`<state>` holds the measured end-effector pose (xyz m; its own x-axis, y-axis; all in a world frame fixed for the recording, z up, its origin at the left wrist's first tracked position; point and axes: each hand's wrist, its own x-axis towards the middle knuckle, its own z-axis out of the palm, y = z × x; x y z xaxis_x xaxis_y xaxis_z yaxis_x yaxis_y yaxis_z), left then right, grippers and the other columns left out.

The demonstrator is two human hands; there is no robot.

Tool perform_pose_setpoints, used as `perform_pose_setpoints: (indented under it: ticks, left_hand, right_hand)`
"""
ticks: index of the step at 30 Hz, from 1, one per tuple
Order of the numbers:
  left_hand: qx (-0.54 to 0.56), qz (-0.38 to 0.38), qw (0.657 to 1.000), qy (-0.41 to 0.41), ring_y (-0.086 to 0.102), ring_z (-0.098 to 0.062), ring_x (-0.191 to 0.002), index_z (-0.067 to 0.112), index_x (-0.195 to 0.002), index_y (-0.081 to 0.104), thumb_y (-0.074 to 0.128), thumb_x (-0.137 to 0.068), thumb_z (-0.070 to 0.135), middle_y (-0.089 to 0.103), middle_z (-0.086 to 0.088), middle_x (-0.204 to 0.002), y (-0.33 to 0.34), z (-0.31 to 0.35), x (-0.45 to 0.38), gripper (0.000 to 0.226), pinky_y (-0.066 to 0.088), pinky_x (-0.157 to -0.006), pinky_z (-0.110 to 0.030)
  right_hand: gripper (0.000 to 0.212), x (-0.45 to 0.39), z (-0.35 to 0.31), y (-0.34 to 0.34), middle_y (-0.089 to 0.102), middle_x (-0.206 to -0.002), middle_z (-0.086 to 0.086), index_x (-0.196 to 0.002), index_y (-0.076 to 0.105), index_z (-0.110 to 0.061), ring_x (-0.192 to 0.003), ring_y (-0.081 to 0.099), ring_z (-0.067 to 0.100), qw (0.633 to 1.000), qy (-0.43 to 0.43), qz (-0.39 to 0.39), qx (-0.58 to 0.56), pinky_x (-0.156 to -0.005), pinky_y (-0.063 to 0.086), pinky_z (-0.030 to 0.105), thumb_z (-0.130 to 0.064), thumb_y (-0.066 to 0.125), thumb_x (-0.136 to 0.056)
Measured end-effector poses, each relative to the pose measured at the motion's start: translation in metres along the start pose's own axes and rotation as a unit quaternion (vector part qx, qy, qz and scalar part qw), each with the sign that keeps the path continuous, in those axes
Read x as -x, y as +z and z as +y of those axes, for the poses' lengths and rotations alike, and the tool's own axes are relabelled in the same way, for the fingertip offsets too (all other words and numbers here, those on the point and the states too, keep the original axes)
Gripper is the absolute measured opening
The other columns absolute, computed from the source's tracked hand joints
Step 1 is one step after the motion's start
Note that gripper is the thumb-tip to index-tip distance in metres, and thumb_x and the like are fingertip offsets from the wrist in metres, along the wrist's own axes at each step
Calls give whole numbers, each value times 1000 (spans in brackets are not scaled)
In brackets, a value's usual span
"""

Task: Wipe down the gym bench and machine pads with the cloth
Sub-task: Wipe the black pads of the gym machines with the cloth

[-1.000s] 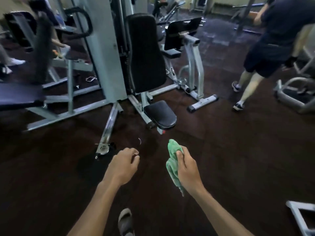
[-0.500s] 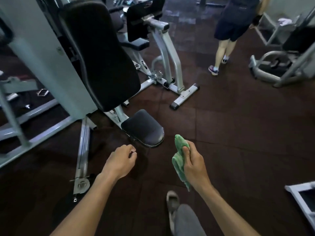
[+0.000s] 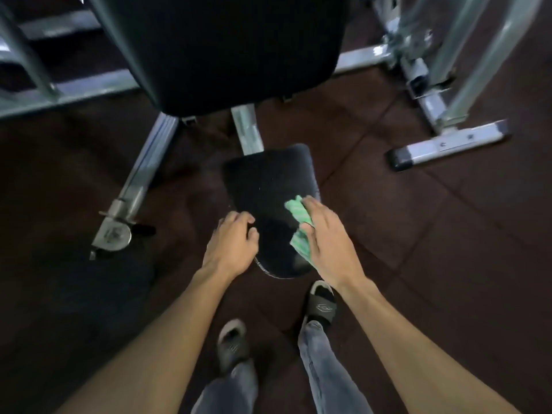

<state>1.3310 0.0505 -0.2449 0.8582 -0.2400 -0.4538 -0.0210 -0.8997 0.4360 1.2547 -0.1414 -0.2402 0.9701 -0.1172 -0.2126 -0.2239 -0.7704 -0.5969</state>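
Note:
A black padded seat pad [image 3: 265, 186] of a gym machine sits low in front of me, with the tall black back pad [image 3: 227, 49] rising behind it. My right hand [image 3: 328, 237] presses a green cloth [image 3: 298, 216] flat against the right side of the seat pad. My left hand [image 3: 233, 243] rests at the seat's left front edge with its fingers curled; whether it grips the rim I cannot tell. Part of the cloth is hidden under my right palm.
Grey steel frame legs [image 3: 143, 180] of the machine spread over the dark rubber floor to the left. Another machine's base bar [image 3: 448, 144] lies at the right. My two feet in slides [image 3: 321, 306] stand just before the seat.
I have stepped up close to the machine and bent down. My right hand has brought the cloth from mid-air onto the seat pad, and my left hand has reached the seat's edge.

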Motion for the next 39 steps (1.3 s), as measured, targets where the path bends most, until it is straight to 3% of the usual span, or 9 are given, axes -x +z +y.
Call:
perform_pose_setpoints:
  ticks: [4,7,10,13,17,20,25,31,39]
  left_hand:
    - [18,82,996,-29,50,-25,-128,16,-133,57,47,-101,19,54,-5,-138,58,-9,-49,33,43,-107,-44]
    - [22,151,988,-21,48,-26,-132,12,-136,54,47,-100,16,49,-7,-146,92,-11,-61,37,41,-110,-45]
    - [45,184,982,-14,40,-27,-143,8,-142,48,44,-99,20,42,-9,-154,121,-1,-60,45,34,-118,-43]
    - [33,165,986,-14,35,-30,-147,6,-147,43,48,-96,31,37,-12,-158,138,16,-63,57,31,-120,-44]
    - [-23,177,984,-24,39,-34,-144,4,-146,45,55,-94,32,38,-16,-157,154,38,-84,60,38,-117,-48]
    - [-32,168,983,-73,15,-32,-156,2,-157,25,46,-99,42,14,-17,-168,172,63,-101,74,18,-127,-46]
    - [-59,194,961,-190,-7,-25,-158,6,-161,0,23,-105,55,-7,-14,-170,194,91,-151,79,5,-129,-47]
    - [-14,226,908,-353,-8,-25,-158,4,-160,-5,14,-105,57,-8,-13,-170,193,54,-119,79,3,-129,-46]
    - [-71,243,936,-245,-6,-30,-158,-1,-159,-4,23,-106,41,-7,-20,-169,150,83,-248,73,4,-129,-46]
  right_hand:
    - [70,-60,57,66,4,-173,4,-163,13,-15,-159,3,16,988,-39,-120,88,-130,7,43,-53,17,-105]
    - [70,-80,89,91,-8,-172,-5,-164,3,-21,-155,-13,11,968,-103,-176,146,-131,1,45,-52,4,-101]
    - [59,-100,109,90,-2,-172,-8,-164,6,-24,-159,-6,10,959,-156,-217,88,-131,4,40,-42,19,-109]
    - [55,-129,120,70,28,-168,3,-160,32,-14,-157,24,19,980,-148,-136,-9,-128,23,36,-17,47,-107]
    - [55,-164,134,61,53,-142,14,-148,49,-6,-128,48,32,968,-211,-101,91,-110,44,45,-33,55,-101]
    - [45,-194,143,57,57,-136,14,-145,52,-6,-121,52,31,957,-264,-104,57,-107,40,36,-23,54,-103]
    - [53,-264,143,57,24,-170,5,-160,29,-14,-159,16,25,929,-315,-150,121,-128,14,41,-28,35,-110]
    - [59,-294,139,70,3,-174,1,-165,8,-21,-161,0,21,904,-340,-178,188,-128,3,45,-37,23,-111]
    - [52,-317,140,61,9,-172,-13,-163,14,-27,-152,-2,-6,928,-247,-280,16,-123,-6,24,-33,22,-112]
